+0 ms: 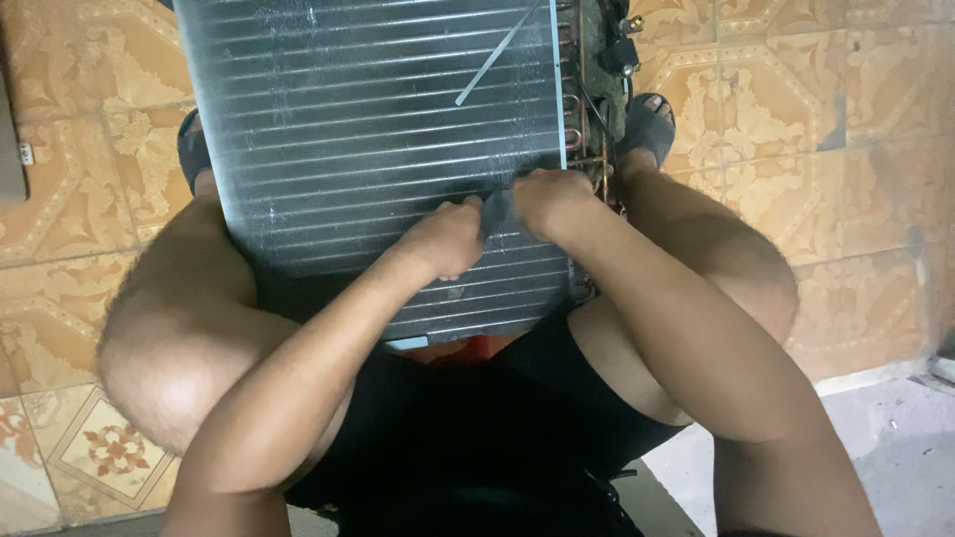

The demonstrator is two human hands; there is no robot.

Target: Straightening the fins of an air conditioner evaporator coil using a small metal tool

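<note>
Together, pad (497,211) between fingers (468,214) (both hands)

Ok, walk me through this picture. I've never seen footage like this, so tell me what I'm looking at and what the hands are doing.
This is one view from a camera worn on a person's head, looking straight down at their own lap. The person sits low with knees apart, feet in dark sandals on a patterned tiled floor. Between the legs leans a large metal finned coil panel, the kind with thin silver fins in rows; copper tube bends run down its right edge. A thin grey strip lies slanted across its upper face. The left hand and the right hand meet near the panel's lower middle, both pinching a small dark grey piece against the fins. What that piece is cannot be told.
</note>
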